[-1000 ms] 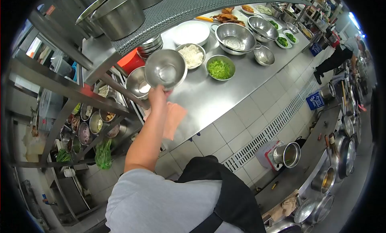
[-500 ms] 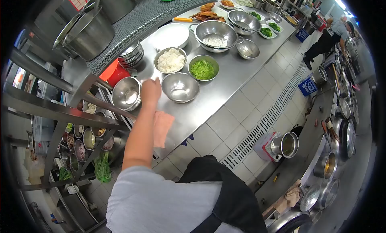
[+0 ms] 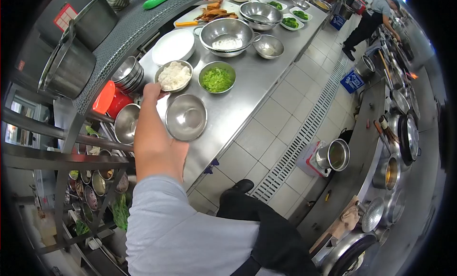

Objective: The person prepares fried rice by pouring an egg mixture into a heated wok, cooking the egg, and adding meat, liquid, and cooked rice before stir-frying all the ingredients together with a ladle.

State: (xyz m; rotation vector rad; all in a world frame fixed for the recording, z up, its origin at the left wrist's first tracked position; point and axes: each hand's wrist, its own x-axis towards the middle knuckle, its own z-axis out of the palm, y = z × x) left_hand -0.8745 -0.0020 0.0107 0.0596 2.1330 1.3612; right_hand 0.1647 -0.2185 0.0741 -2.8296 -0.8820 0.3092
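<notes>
My left hand (image 3: 154, 91) reaches forward over the steel counter and grips the near edge of a metal bowl of white rice (image 3: 174, 76). Its thumb side is at the rim, and a bit of finger shows below the bowl. To the right of the rice stands a metal bowl of chopped greens (image 3: 217, 80). Closer to me is an empty steel bowl (image 3: 186, 117), beside my wrist. Another steel bowl (image 3: 125, 123) sits left of my forearm. Under my forearm, a pink cloth (image 3: 180, 153) is partly hidden. My right hand is out of view.
White plates (image 3: 173, 47), a colander (image 3: 225, 34) and dishes of broccoli (image 3: 291, 23) stand farther along the counter (image 3: 233, 109). Stacked bowls (image 3: 127, 75) and a red container (image 3: 110, 99) are at left. A co-worker (image 3: 376, 19) stands at the stoves on the right.
My left hand has moved forward from beside the empty bowl to the rice bowl and taken hold of its edge. The whole view has shifted slightly.
</notes>
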